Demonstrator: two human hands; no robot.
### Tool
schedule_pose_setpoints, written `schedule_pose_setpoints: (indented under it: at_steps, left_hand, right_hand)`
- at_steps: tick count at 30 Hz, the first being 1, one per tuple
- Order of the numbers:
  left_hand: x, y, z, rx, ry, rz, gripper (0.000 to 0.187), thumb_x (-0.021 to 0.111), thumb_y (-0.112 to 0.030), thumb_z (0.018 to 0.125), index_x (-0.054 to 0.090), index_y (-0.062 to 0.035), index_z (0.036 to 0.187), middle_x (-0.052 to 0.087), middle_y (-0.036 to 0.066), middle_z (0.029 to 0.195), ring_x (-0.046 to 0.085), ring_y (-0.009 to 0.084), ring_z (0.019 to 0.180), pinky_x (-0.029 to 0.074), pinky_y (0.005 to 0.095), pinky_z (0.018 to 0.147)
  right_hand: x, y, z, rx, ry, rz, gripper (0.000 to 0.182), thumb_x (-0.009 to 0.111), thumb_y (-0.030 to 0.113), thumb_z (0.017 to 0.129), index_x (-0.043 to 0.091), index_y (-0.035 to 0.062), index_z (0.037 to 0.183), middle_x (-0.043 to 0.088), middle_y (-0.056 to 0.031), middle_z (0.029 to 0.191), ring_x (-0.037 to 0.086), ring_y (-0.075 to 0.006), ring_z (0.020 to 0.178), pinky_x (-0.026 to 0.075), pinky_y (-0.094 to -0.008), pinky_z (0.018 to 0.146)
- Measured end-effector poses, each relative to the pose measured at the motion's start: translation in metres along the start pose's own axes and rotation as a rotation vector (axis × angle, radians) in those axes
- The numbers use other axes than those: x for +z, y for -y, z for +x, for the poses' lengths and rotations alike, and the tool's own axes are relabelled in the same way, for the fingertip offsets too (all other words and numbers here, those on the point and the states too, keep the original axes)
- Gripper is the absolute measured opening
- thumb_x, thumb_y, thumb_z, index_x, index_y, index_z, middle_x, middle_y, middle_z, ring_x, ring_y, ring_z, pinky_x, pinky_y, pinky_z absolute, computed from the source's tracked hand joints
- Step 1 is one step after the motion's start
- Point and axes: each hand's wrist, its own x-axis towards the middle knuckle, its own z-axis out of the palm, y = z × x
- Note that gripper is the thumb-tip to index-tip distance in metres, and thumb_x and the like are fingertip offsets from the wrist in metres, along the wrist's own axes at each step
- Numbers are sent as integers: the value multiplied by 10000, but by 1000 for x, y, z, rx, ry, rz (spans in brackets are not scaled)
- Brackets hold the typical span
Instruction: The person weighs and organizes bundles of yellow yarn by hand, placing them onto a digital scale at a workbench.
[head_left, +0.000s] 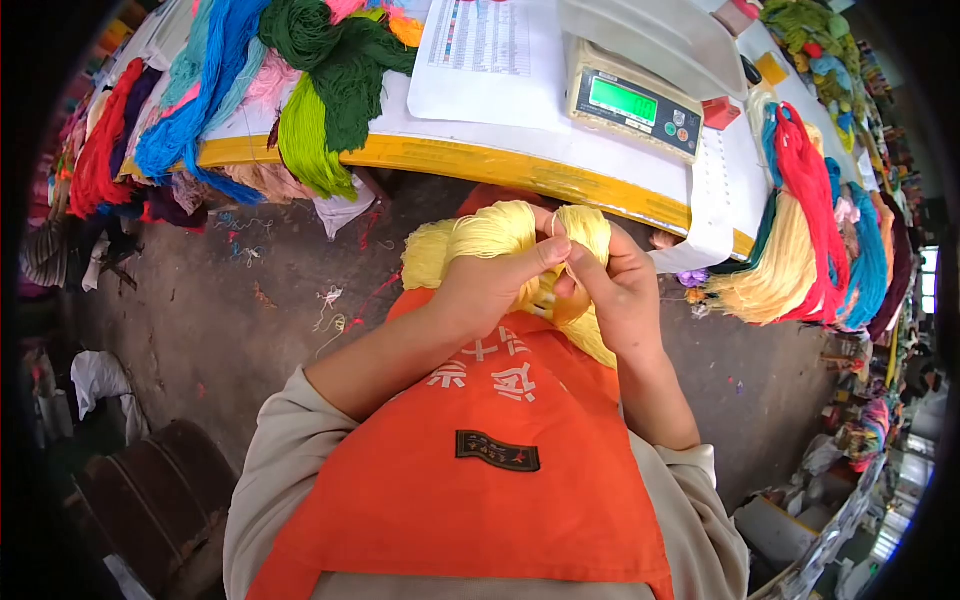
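A skein of pale yellow yarn (490, 232) rests over my lap, in front of my orange apron (480, 510). My left hand (505, 278) is closed against the yarn, its thumb and finger meeting the other hand's fingertips. Pinched fingers of my right hand (618, 285) hold the skein near its tie, where a thin pale strand shows between the two hands. Part of the yarn hangs down below my right hand. Several of my left fingers are hidden behind the skein.
Ahead stands a white table with a yellow edge (480, 165), bearing a digital scale (635, 100) and a printed sheet (485, 60). Blue yarn (205, 95) and green yarn (315, 130) hang over its left side. Red yarn (810, 200) hangs at right. A brown drum-shaped object (155, 490) sits low left.
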Motion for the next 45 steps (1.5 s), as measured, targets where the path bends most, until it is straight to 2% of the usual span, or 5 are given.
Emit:
schedule_pose_setpoints:
  at_steps: [21, 27, 37, 41, 45]
  left_hand:
    - [-14, 0, 7, -98, -97, -190, 207, 540, -188, 1012, 580, -23, 1129, 665, 91, 1000, 636, 152, 986, 515, 275, 837]
    - [-63, -78, -29, -383, 198, -42, 83, 595, -143, 956, 528, -95, 956, 423, -65, 605, 348, 36, 454, 226, 235, 414]
    - [-265, -289, -121, 613, -373, -391, 165, 425, -233, 1043, 464, -95, 962, 389, -23, 748, 358, 53, 551, 285, 215, 449]
    - [-195, -208, -75, 502, 39, -643, 340, 527, -287, 1003, 453, -59, 1245, 531, 38, 1015, 481, 72, 692, 372, 191, 481]
    - [-104, -81, -12, 182, 70, -255, 486, 640, -246, 930, 504, -24, 1340, 566, 135, 1331, 596, 110, 855, 394, 164, 467]
  right_hand:
    - [-9, -9, 7, 105, -147, 648, 140, 496, 104, 995, 585, 27, 1070, 641, -72, 919, 633, -185, 796, 542, -340, 776]
    - [-87, -6, -23, 173, -98, 976, 154, 522, 178, 1008, 512, 99, 876, 367, 67, 629, 304, -32, 513, 263, -179, 438]
    - [-290, -39, -148, -141, -1213, 478, 178, 550, 207, 979, 511, 112, 834, 323, 70, 601, 259, -36, 452, 210, -222, 398]
    - [-181, -12, -103, 521, -780, -309, 290, 656, 334, 899, 591, 53, 931, 516, -30, 718, 474, -124, 565, 396, -278, 494]
    - [-92, -26, -57, 243, -43, -568, 383, 671, 355, 902, 616, -7, 1016, 623, -136, 801, 557, -228, 680, 477, -370, 668]
